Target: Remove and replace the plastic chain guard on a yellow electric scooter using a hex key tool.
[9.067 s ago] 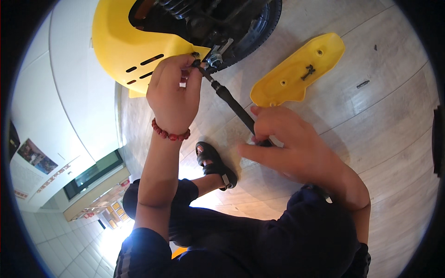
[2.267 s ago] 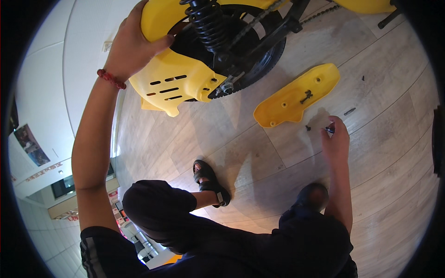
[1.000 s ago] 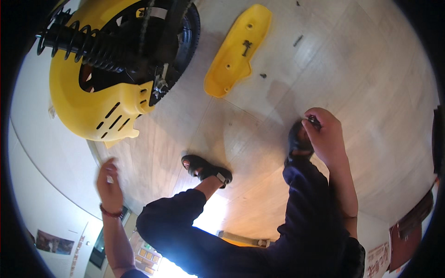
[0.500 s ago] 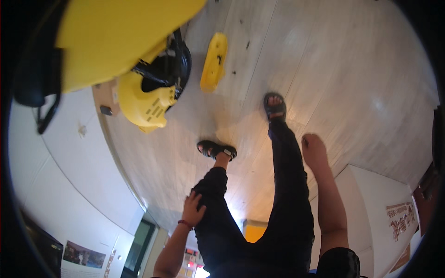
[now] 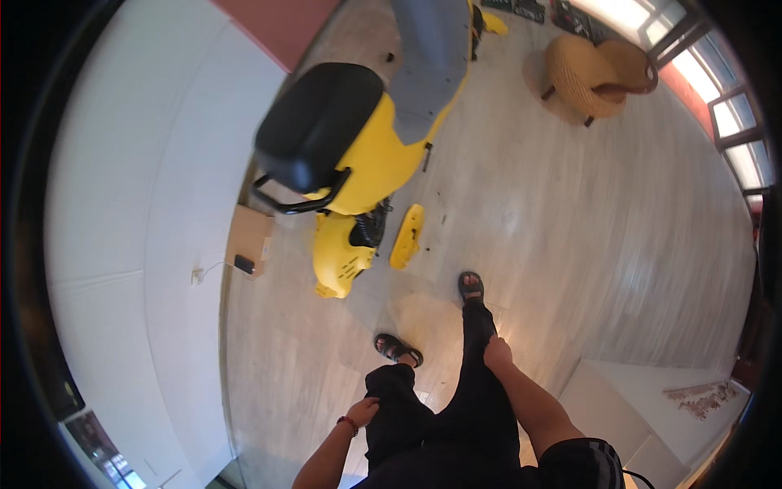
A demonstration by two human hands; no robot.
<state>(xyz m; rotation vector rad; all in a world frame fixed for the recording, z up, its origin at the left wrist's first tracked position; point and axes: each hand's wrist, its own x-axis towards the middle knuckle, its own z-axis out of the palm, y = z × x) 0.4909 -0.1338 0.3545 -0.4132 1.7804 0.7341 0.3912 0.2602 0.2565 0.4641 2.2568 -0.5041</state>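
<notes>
My left hand (image 5: 364, 411), a red band at its wrist, rests against the left thigh of my dark trousers (image 5: 389, 407) with its fingers laid out loosely. By my right knee, my right hand (image 5: 498, 355) is closed, and whatever its fingers hold, if anything, is hidden. Neither hand touches the yellow scooter (image 5: 379, 167), which stands ahead to the left with its black seat (image 5: 322, 122) and black rear rail (image 5: 305, 204). Behind its rear, a yellow body panel with slots (image 5: 342, 253) is low near the floor. A long yellow cover piece (image 5: 407, 236) lies on the floor beside it.
A cardboard piece (image 5: 248, 232) with a small black device (image 5: 243, 264) lies by the white wall (image 5: 114, 204). A wicker chair (image 5: 582, 77) stands far right, near dark tool cases (image 5: 521, 8). Small dark parts dot the floor. A white box-like unit (image 5: 619, 407) is at right.
My view has lifted and widened, bringing the whole scooter seat and the chair into sight. My right hand has come in from the side to beside my right knee. My left hand stays at the thigh.
</notes>
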